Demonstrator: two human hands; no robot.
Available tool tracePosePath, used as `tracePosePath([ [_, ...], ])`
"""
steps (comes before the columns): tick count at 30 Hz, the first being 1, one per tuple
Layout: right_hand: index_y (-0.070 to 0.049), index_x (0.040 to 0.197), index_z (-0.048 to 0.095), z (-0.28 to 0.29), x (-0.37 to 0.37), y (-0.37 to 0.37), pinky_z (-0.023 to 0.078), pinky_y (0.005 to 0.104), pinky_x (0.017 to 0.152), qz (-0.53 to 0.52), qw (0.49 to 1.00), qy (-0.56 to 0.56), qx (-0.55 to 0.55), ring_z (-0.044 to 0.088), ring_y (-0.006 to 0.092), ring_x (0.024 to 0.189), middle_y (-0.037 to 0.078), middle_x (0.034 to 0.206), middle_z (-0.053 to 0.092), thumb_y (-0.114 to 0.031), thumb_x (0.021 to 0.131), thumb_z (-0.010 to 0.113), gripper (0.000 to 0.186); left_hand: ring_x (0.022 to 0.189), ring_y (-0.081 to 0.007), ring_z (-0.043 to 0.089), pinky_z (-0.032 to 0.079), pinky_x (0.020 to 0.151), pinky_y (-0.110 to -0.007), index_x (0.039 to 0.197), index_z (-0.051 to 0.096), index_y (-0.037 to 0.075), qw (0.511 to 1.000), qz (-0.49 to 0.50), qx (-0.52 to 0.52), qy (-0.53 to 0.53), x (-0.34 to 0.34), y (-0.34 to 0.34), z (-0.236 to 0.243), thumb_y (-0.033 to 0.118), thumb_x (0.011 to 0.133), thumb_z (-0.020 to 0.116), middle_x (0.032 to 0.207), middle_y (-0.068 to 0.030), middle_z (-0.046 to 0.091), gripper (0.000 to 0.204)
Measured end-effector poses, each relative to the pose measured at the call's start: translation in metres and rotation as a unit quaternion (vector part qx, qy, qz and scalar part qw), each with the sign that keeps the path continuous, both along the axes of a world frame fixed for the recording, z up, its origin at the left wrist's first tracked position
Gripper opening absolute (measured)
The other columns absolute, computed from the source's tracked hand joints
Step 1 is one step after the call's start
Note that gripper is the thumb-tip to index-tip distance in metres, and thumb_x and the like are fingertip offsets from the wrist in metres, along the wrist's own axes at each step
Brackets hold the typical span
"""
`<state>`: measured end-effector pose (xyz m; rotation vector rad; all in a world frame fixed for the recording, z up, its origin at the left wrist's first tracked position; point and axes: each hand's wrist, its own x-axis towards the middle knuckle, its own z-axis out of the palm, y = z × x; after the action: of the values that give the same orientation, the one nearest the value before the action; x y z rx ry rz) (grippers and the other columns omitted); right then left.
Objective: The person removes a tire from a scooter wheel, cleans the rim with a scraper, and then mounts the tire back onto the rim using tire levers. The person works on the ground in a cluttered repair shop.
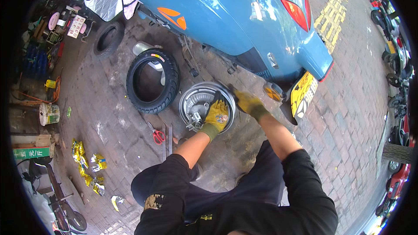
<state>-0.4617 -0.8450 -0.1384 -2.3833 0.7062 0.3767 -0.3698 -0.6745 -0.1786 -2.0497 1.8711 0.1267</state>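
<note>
A bare silver scooter wheel [190, 99] lies on the paving between my feet, its hub and a bracket facing up. My left hand [217, 114], in a yellow work glove with dark fingertips, reaches into it and grips its inner right side. Beside the wheel's right edge is my right hand [250, 103], gloved alike; its dark fingertips point at the rim, but blur hides how they are bent. A black tyre [170, 88] rests on the ground just left of the wheel. Red-handled scissors [158, 136] and two flat metal bars [167, 142] lie nearer me.
A blue scooter [226, 21] stands across the far side, its yellow mudflap [303, 92] low at right. Another tyre [109, 38] lies at far left. Crumpled gold wrappers [80, 153] and a white bucket [49, 114] are on the left. Parked motorbikes line the right edge.
</note>
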Motion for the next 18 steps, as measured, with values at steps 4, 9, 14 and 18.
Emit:
tracePosePath([
  [4, -0.014, 0.149, 0.049, -0.027, 0.018, 0.012, 0.050, 0.0495, 0.098, 0.079, 0.977, -0.149, -0.133, 0.066, 0.0381, 0.115, 0.017, 0.130, 0.068, -0.013, 0.095, 0.049, 0.054, 0.143, -0.0314, 0.047, 0.026, 0.124, -0.048, 0.146, 0.052, 0.004, 0.996, 0.004, -0.017, -0.092, 0.010, 0.003, -0.023, 0.024, 0.105, 0.030, 0.154, -0.0177, 0.050, 0.051],
  [9, -0.017, 0.157, 0.041, -0.012, -0.094, 0.023, 0.052, 0.0485, 0.092, 0.028, 0.999, 0.023, -0.008, 0.067, 0.0423, 0.105, 0.023, 0.118, 0.070, -0.016, 0.094, 0.052, 0.064, 0.134, -0.0330, 0.056, 0.037, 0.113, -0.054, 0.130, 0.065, 0.009, 0.956, 0.264, -0.059, 0.116, 0.040, -0.014, 0.049, 0.059, 0.093, 0.057, 0.135, -0.0154, 0.066, 0.063],
  [14, -0.021, 0.162, 0.029, -0.038, -0.079, 0.029, 0.052, 0.0508, 0.090, 0.027, 0.997, -0.065, -0.030, 0.068, 0.0446, 0.101, 0.026, 0.110, 0.070, -0.016, 0.095, 0.051, 0.071, 0.126, -0.0367, 0.061, 0.045, 0.108, -0.051, 0.129, 0.064, 0.004, 0.887, 0.428, -0.089, 0.148, 0.104, -0.006, 0.040, 0.041, 0.088, 0.066, 0.131, -0.0226, 0.066, 0.055],
  [18, -0.022, 0.162, 0.030, -0.058, -0.083, 0.030, 0.052, 0.0526, 0.091, 0.011, 0.991, -0.116, -0.072, 0.068, 0.0453, 0.100, 0.027, 0.108, 0.070, -0.016, 0.096, 0.051, 0.070, 0.126, -0.0363, 0.062, 0.047, 0.107, -0.045, 0.134, 0.062, 0.005, 0.896, 0.394, -0.103, 0.179, 0.075, -0.025, 0.037, 0.027, 0.085, 0.064, 0.138, -0.0222, 0.061, 0.053],
])
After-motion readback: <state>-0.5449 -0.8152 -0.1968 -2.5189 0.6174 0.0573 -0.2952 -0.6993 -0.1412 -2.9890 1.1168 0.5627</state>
